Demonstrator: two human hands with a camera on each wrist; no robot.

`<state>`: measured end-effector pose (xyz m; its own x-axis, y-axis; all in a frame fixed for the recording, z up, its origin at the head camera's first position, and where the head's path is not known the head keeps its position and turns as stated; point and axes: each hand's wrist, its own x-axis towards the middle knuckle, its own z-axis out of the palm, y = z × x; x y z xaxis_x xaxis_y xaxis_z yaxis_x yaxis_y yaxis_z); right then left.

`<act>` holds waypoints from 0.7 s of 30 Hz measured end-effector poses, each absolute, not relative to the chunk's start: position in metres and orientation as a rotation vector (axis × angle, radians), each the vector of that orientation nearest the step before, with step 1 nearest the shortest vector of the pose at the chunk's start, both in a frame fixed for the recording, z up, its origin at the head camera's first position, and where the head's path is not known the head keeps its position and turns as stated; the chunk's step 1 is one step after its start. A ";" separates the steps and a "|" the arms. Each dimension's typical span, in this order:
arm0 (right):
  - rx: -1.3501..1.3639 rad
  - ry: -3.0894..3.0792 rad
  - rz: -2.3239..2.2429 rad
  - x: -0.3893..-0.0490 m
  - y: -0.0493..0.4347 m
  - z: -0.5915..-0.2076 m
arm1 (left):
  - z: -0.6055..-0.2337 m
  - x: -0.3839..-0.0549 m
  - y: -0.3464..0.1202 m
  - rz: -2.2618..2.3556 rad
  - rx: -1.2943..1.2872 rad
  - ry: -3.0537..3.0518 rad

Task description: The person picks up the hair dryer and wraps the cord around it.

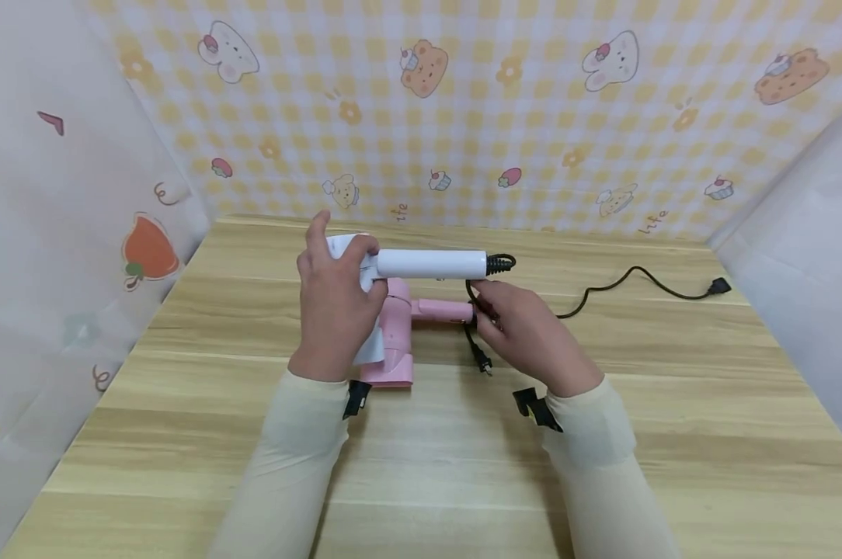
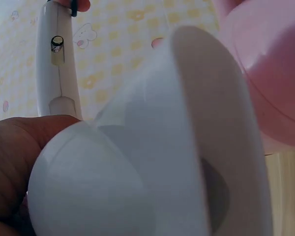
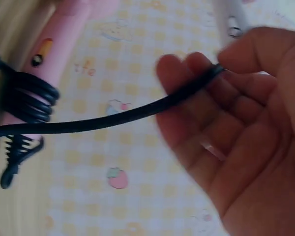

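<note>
Well left of the pink hair dryer (image 1: 396,330), which is lying on a wood-grain tabletop (image 1: 183,404), my head feed shows a pale side panel (image 1: 36,194) printed with a red fruit. Nearer, just left of the pink hair dryer, the left hand (image 1: 339,299) comes in from a cream sleeve (image 1: 284,458); I see its thumb and fingers curled firmly round the head of a white hair dryer (image 1: 431,265). The white hair dryer is raised, its head overlapping the left side of the pink hair dryer in my view, and its straight handle runs to the right, beyond the pink hair dryer's handle and roughly parallel to it; I cannot tell whether the two dryers touch. Behind the pink hair dryer hangs a yellow-checked cloth (image 1: 463,85) with cartoon bears, rabbits and flowers. My right-wrist feed shows a wrapped cord (image 3: 32,98), black, wound in several turns round the pink hair dryer's handle. In front of that handle's end, a two-pronged plug (image 1: 481,359) hangs on a short length of black cord. Just right of the pink hair dryer is the right hand (image 1: 529,330), its thumb and fingertips pinching a black cable (image 3: 108,122), close to the butt of the white handle. Further right of the pink hair dryer, I see a trailing cord (image 1: 613,286), also black, bend across the tabletop to a black connector (image 1: 720,286).
</note>
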<state>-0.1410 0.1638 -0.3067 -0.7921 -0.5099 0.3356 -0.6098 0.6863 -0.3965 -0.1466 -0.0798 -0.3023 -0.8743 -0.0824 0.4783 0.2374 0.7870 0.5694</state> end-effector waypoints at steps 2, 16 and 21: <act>0.918 -2.734 0.701 -0.138 0.164 -0.303 | -0.303 -0.147 -0.080 -0.873 -0.115 -2.490; 0.786 -2.627 0.770 -0.126 0.173 -0.289 | -0.307 -0.147 -0.074 -0.828 -0.183 -2.502; 0.705 -2.499 0.815 -0.126 0.173 -0.288 | -0.304 -0.147 -0.075 -0.834 -0.210 -2.483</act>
